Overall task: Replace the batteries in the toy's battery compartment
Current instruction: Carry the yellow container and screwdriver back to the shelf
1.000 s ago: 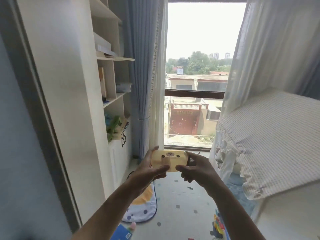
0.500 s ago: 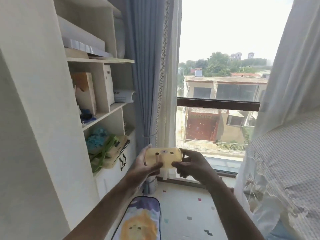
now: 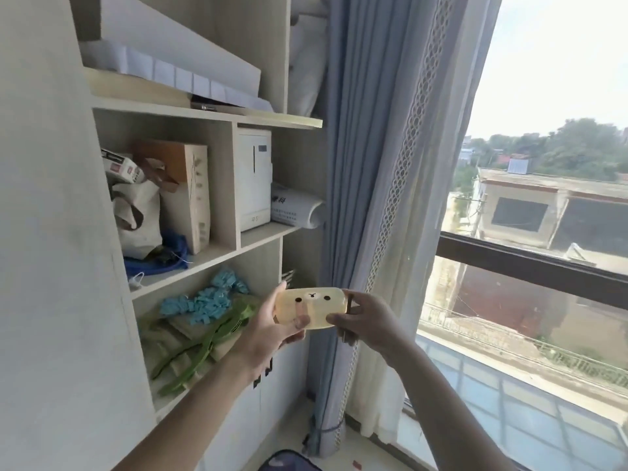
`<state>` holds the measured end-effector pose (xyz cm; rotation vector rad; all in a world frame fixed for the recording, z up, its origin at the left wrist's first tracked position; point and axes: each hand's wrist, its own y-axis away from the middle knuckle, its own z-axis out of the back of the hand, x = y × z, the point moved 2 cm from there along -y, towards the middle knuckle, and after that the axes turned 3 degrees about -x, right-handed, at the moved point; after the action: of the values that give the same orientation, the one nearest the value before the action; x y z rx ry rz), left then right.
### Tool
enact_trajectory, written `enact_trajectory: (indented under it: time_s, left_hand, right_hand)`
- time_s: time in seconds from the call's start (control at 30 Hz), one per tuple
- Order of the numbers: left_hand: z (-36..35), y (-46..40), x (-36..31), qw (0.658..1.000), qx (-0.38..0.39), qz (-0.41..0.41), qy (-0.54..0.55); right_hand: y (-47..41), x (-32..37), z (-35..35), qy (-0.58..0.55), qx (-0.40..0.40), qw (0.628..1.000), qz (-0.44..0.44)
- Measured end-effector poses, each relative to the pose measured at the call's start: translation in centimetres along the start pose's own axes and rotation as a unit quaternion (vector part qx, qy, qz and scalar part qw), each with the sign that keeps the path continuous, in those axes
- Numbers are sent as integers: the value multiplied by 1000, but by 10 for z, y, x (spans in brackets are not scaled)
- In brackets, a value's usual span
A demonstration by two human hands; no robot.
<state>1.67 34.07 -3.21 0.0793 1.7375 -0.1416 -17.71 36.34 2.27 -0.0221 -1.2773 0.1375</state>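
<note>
A pale yellow, rounded toy (image 3: 314, 305) with a small printed animal face is held in the air in front of the shelves, at chest height. My left hand (image 3: 268, 329) grips its left end, thumb across the front. My right hand (image 3: 367, 322) grips its right end, fingers wrapped behind and thumb on the lower front edge. The toy's back and any battery compartment are hidden from view. No batteries are visible.
An open wooden shelf unit (image 3: 217, 249) stands at left with boxes, a cloth bag (image 3: 139, 219), blue pieces (image 3: 204, 300) and green tongs (image 3: 204, 345). Blue and white curtains (image 3: 373, 198) hang just behind the toy. A large window (image 3: 530, 283) fills the right.
The view has swung left and closer to the shelves, away from the bed. Both hands have kept hold of the toy and carried it nearer the shelf unit.
</note>
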Motion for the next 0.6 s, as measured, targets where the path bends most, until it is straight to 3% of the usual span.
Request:
enact_trajectory:
  time_s: [0.37,0.6]
  left_hand:
    - [-8,-202,2,991,-129,-8,-18]
    - [16,-288,-17,950,-299,-48,-82]
  right_hand:
    - [-242,-32,50,2,102,994,32]
    - [-390,-42,29,-30,205,977,48]
